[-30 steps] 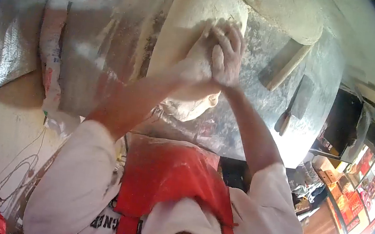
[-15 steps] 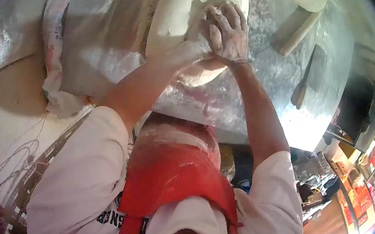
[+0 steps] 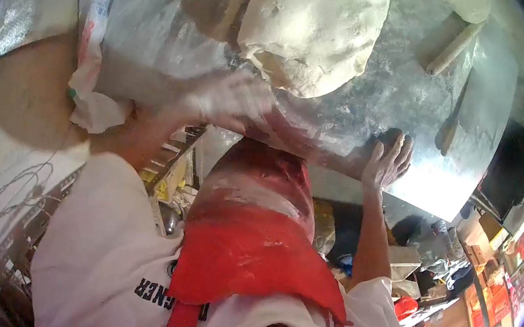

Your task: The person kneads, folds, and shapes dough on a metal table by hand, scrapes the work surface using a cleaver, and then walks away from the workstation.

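Observation:
A large mass of pale dough lies on the floured metal worktop, its near end rounded and lumpy. My left hand is just below the dough's near left side, low over the worktop near its front edge. Motion smears its fingers, so I cannot make out their shape or any hold. My right hand rests at the worktop's front edge, to the right of the dough and apart from it. Its fingers are stretched out, floury, and hold nothing.
A wooden stick lies at the back right. Nearer the right edge is a flat tool with a handle. A crumpled plastic sack runs along the left side. Stacked odds and ends stand below the worktop on the right.
Both hands, stacked on the dough before, have come off it and parted: the left toward the near left, the right to the front edge. The dough now shows uncovered.

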Tool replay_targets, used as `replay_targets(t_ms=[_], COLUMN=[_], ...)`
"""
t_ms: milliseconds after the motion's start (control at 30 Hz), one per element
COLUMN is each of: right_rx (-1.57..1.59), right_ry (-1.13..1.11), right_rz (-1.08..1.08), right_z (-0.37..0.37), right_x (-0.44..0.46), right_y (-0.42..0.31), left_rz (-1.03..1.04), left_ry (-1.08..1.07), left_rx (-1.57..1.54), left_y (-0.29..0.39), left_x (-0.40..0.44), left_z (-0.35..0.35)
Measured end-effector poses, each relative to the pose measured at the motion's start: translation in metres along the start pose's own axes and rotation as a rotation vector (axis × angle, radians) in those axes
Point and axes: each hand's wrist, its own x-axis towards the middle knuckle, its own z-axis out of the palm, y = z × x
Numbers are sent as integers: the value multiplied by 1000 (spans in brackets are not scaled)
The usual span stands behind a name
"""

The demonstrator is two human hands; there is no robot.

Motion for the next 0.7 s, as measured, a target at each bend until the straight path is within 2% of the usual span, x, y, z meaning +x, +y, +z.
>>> replay_targets(t_ms=[67,133,167,233,300,367,433,500,600,700], right_rx=[-36,-29,-21,-5,20,37,33,26,-31,-4], right_ry=[-6,-4,-11,-31,-60,-53,-89,-67,-35,-43], right_rz=[166,170,180,161,158,136,130,125,139,110], right_z=[2,5,5,-3,-1,2,-4,0,5,-2], right_x=[13,22,28,41,55,72,90,105,120,118], right_y=[-16,-25,-31,-45,-56,-63,-73,-89,-105,-107], left_rz=[-526,-1014,-1029,-1075,-1449,-1503,-1757,-1623,-1212,-960], left_ry=[-412,-902,-894,381,469,554,679,639,516,238], left_rx=[139,441,445,356,10,164,-91,-87,77,255], left_y=[-32,-67,-69,-78,-35,1,22,-1,-68,-153], left_x=[-2,20,5,-39,-40,-84,-73,-43,25,82], left_z=[-40,-87,-80,-50,-31,66,60,44,-3,-39])
